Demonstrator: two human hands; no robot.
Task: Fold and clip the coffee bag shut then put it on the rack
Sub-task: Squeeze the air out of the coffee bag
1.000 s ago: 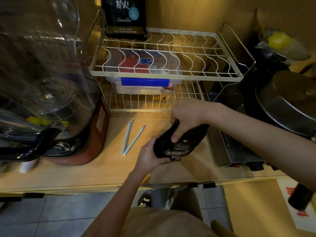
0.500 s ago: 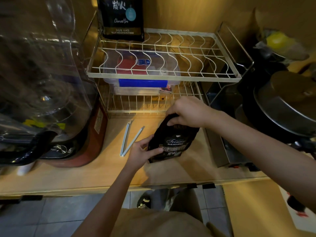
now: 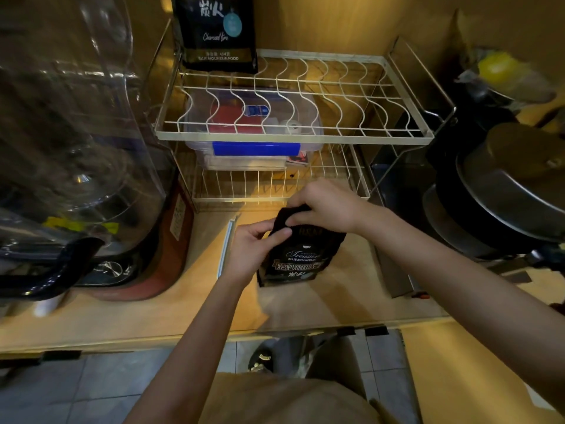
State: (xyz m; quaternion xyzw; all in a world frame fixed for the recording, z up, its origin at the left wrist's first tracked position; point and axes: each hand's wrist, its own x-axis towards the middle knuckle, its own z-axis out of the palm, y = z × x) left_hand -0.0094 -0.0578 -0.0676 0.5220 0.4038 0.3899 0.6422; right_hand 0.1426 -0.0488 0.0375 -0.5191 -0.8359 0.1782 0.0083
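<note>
A small black coffee bag (image 3: 301,258) with white lettering stands upright on the wooden counter (image 3: 336,301), in front of the two-tier white wire rack (image 3: 293,137). My right hand (image 3: 327,205) grips the bag's folded-over top from above. My left hand (image 3: 255,249) pinches the bag's upper left edge, thumb on the front. A long white bag clip (image 3: 226,249) lies on the counter just left of my left hand, partly hidden by it. A larger black coffee bag (image 3: 217,32) stands on the rack's top tier at the back left.
A clear plastic box with a blue latch (image 3: 253,142) sits on the rack's lower tier. A blender with a clear jug (image 3: 76,166) fills the left side. Dark pots and a lid (image 3: 501,194) stack at the right. The counter's front edge runs below my arms.
The bag has been tipped from leaning to upright. My left hand moved up from its lower side to the top left edge, now covering part of the clip. My right hand stays on top.
</note>
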